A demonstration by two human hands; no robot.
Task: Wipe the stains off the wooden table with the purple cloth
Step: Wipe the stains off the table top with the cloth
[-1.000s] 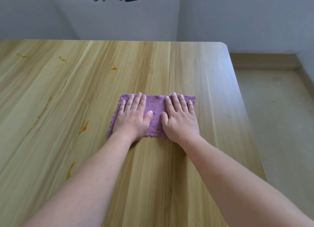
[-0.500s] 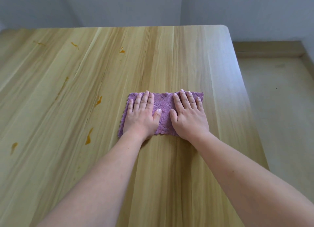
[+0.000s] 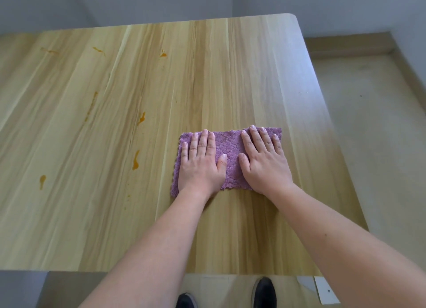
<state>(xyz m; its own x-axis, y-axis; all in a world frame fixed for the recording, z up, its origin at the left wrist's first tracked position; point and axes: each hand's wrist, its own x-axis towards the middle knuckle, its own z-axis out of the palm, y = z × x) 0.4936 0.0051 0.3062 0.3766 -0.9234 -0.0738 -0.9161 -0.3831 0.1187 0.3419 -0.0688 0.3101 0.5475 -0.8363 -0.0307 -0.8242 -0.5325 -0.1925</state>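
While our hands lie flat, left hand [image 3: 200,163] and right hand [image 3: 262,162] with straight fingers pressing the purple cloth [image 3: 230,156], cloth spread on the wooden surface [image 3: 230,77], orange stains [image 3: 136,161] left of the cloth

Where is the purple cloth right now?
In the head view the purple cloth lies flat on the wooden table, toward its right edge, with the left hand and right hand pressing on it; the orange stains lie to its left.
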